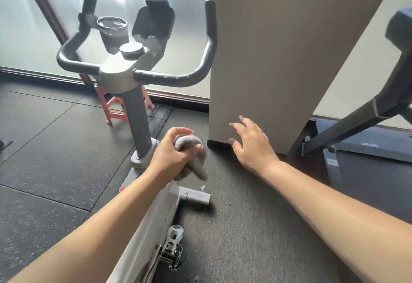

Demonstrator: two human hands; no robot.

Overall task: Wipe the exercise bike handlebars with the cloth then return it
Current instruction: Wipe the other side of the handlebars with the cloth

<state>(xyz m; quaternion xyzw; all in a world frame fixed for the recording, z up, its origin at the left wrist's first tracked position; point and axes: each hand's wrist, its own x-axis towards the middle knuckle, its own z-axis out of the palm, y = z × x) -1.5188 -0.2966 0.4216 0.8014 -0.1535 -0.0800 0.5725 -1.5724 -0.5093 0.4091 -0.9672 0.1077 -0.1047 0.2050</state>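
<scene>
The exercise bike's dark grey handlebars (171,78) curve up on both sides of a silver centre piece, in the upper left of the head view. Between the bars sit a cup holder (112,32) and a dark tablet holder (153,23). My left hand (172,151) is below the bars, beside the bike's grey post (137,117), fist closed around a bunched grey cloth (194,160) whose end hangs down. My right hand (252,142) hovers to the right, fingers spread, holding nothing, in front of the beige pillar.
A wide beige pillar (278,48) stands just right of the handlebars. An orange stool (116,106) sits behind the post. Another machine's dark frame (365,113) and base fill the right. The bike's white frame and pedal (174,244) lie below my arms on dark rubber flooring.
</scene>
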